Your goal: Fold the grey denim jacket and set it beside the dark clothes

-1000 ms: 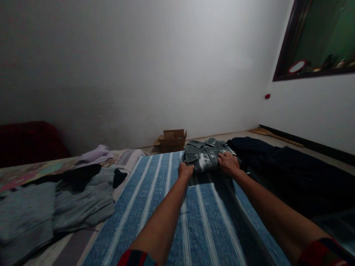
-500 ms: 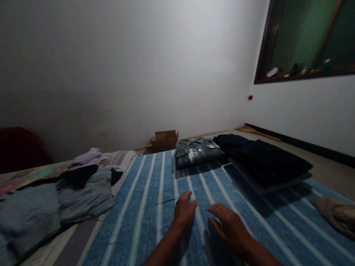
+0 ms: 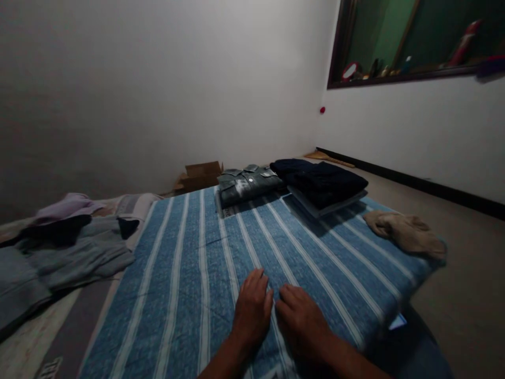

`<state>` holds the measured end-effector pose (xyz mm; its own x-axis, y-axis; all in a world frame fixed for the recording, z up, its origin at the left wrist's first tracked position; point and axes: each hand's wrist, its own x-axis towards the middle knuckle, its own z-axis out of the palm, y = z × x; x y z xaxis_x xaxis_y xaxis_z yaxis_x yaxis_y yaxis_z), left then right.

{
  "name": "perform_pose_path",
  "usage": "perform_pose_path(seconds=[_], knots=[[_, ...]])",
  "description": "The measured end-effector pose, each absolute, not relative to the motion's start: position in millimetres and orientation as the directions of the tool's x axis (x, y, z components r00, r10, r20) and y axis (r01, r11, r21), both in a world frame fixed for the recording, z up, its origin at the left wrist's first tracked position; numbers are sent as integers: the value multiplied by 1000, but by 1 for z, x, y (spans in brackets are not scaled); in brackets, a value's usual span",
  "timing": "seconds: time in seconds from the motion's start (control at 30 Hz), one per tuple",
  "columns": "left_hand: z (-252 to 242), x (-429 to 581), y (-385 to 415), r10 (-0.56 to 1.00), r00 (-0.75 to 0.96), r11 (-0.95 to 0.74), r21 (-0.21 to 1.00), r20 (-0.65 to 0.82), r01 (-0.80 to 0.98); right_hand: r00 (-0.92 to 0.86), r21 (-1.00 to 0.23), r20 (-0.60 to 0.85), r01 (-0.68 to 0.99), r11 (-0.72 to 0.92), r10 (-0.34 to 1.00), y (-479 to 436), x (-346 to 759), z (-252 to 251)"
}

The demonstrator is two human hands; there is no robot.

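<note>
Side by side, my two hands rest low over a blue and white striped cloth (image 3: pixel 189 263), a small gap between them. My left hand (image 3: pixel 252 305) has its fingers curled close together, and whether anything is under them is hidden. My right hand (image 3: pixel 300 318) is bent the same way, its fingertips down at the cloth. Beyond them lies a folded grey denim garment (image 3: pixel 248 184) with a button and pale patches. To its right is a stack of dark navy folded clothes (image 3: pixel 323 181). A crumpled tan cloth (image 3: pixel 406 231) sits at the right edge.
Grey clothes (image 3: pixel 79 255) and a lilac cloth (image 3: pixel 67 206) lie on the bedding at left. An open cardboard box (image 3: pixel 201 176) stands by the wall behind. A window (image 3: pixel 394 42) with small items on its sill is at upper right.
The view has turned right and down, bringing the whole tan cloth into sight. My hands have come closer together, and their fingers are more curled. The clothes lie as before.
</note>
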<state>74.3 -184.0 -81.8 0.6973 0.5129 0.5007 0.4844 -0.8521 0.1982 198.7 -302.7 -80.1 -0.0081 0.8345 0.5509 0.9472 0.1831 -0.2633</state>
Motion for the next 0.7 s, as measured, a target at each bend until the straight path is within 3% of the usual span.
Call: perform_pose_path(seconds=[0.23,0.4,0.5,0.7], knots=[[-71,83,-179,483,742,-873,190,465,449,-16,-313,452,933,175,892,-326,199,-61],[-69,84,-177,500,738,-864,210,452,457,-19,-477,473,835,274,881,-361,205,-45],[-69,85,-175,497,741,-866,215,452,450,86,-591,472,770,242,877,-389,211,-34],[-70,88,-170,507,735,-862,250,450,442,310,-674,399,737,47,863,-441,220,-47]])
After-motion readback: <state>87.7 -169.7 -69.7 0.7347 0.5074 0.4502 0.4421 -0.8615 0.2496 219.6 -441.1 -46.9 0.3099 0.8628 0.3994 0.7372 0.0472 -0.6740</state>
